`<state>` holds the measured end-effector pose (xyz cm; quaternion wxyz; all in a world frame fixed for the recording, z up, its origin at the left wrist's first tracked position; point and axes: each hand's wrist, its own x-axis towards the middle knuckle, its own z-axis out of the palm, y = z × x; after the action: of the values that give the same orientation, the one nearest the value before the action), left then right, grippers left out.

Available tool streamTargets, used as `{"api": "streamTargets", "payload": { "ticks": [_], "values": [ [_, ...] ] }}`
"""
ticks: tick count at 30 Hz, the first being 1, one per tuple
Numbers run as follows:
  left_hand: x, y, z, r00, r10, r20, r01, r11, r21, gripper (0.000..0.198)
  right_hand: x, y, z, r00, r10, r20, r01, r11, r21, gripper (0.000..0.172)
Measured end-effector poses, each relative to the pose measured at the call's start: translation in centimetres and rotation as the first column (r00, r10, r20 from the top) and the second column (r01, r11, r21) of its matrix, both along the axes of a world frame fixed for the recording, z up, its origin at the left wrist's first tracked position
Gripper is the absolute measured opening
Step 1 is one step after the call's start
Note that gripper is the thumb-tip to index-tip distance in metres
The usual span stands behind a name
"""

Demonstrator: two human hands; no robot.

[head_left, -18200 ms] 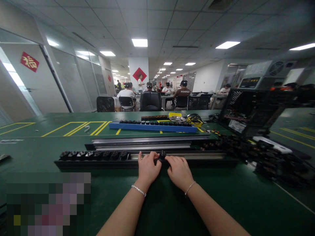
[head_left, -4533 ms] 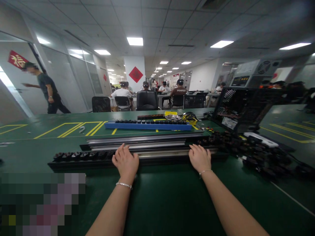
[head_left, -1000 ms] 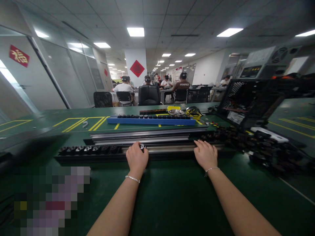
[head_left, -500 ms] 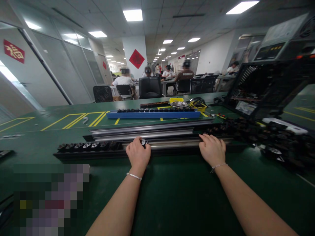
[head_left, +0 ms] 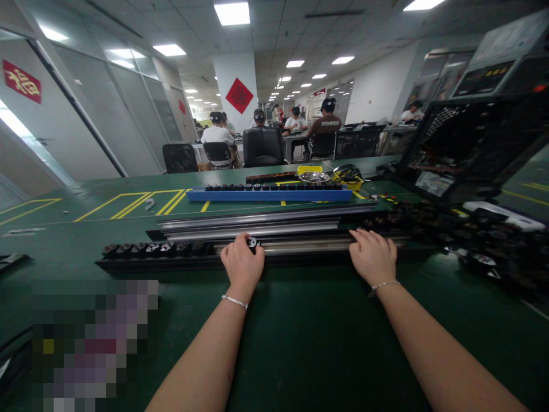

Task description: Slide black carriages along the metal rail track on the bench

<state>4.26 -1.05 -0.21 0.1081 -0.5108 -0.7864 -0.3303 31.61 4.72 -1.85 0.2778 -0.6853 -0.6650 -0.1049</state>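
A long black rail (head_left: pixel 300 249) with a metallic inner channel lies crosswise on the table before me. Small black parts (head_left: pixel 167 250), some with white marks, stand in a row in its left end. My left hand (head_left: pixel 243 260) is closed at the middle of the rail, its fingers round a small black part (head_left: pixel 253 243) with a white mark. Farther right, my right hand (head_left: pixel 373 254) bends over the same rail and grips it; its fingertips are partly hidden. Two more metallic rails (head_left: pixel 274 232) lie just behind.
Behind the rails, a blue tray (head_left: pixel 270 195) holds a row of black parts. A heap of black parts (head_left: pixel 467 234) and an open black case (head_left: pixel 446 149) stand at the right. A metal dish (head_left: pixel 314 177) and yellow bins (head_left: pixel 348 178) sit farther back. People are seated beyond the table.
The view has shifted slightly. Both hands keep the same places on the rail, and the small black part by my left hand shows a little more clearly.
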Motion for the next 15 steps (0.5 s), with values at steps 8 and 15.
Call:
{"api": "streamTargets", "payload": {
  "ticks": [8, 15],
  "values": [
    [-0.07, 0.05, 0.04, 1.0, -0.016, 0.005, 0.016, 1.0, 0.011, 0.031, -0.05, 0.08, -0.12, 1.0, -0.01, 0.02, 0.01, 0.999, 0.039, 0.042],
    [0.2, -0.15, 0.41, 0.999, -0.044, 0.026, 0.045, 0.999, -0.008, 0.028, -0.18, -0.06, 0.01, 1.0, -0.016, 0.01, 0.015, 0.999, 0.035, 0.042]
  ]
}}
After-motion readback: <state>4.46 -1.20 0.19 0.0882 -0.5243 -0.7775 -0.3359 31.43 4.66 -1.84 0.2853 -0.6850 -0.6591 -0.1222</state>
